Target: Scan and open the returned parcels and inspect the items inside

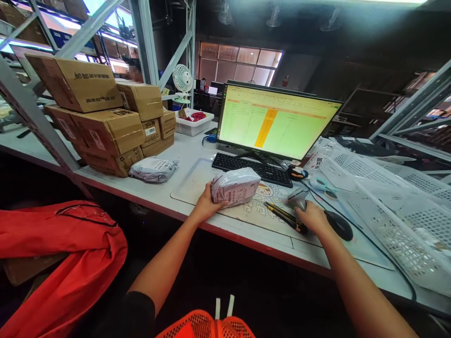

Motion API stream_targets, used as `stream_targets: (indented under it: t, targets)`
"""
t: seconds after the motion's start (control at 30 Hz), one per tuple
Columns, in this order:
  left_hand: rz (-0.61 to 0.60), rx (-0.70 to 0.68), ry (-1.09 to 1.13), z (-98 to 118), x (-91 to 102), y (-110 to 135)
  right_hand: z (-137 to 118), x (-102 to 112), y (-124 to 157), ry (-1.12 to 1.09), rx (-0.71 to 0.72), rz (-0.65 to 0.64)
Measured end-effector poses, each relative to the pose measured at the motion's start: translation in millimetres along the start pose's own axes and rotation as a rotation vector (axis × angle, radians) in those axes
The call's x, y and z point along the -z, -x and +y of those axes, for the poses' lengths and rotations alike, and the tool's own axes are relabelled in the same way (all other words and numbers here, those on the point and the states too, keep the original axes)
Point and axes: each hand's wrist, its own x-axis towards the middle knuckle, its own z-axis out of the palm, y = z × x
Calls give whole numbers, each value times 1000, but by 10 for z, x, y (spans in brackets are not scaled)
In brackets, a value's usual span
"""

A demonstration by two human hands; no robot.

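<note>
Wrapped parcel, one end within clasped left fingers; grey scanner in curled right fingers.

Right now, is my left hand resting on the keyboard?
No, your left hand grips a wrapped package in front of the keyboard.

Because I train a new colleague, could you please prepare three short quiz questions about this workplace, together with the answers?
1. Which hand holds a wrapped parcel?
2. True or false: the keyboard lies in front of the monitor.
3. Fill in: the other parcel lies beside a pile of ______ boxes.

Key:
1. The left hand.
2. True.
3. Cardboard.
</note>
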Motion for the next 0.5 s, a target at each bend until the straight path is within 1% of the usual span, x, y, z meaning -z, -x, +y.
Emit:
stream_targets:
  t: [0.07, 0.13, 0.17, 0.23, 0.3, 0.33, 0.4, 0.47, 0.5]
  targets:
    - [9, 21, -4, 0, -4, -3, 10, -18, 2, 39, -33, -75]
    - [14, 36, -13, 0, -6, -6, -12, 65, 10, 69, -66, -124]
    - [14, 42, -17, 0, -5, -7, -40, 136, -3, 72, -96, -112]
    - [13, 54, -25, 0, -2, -12, -138, 294, -94, 50, -121, 1]
    - [10, 68, -34, 1, 2, -17, -292, 405, -275, 5, -53, 116]
    - [9, 75, -37, 2, 4, -20, -382, 426, -390, -15, 10, 128]
    - [7, 79, -38, 4, 6, -21, -569, 396, -635, -45, 126, 63]
    - [6, 73, -40, 4, 7, -20, -732, 305, -851, -55, 167, -11]
    - [6, 68, -42, 3, 6, -20, -796, 253, -938, -56, 169, -22]
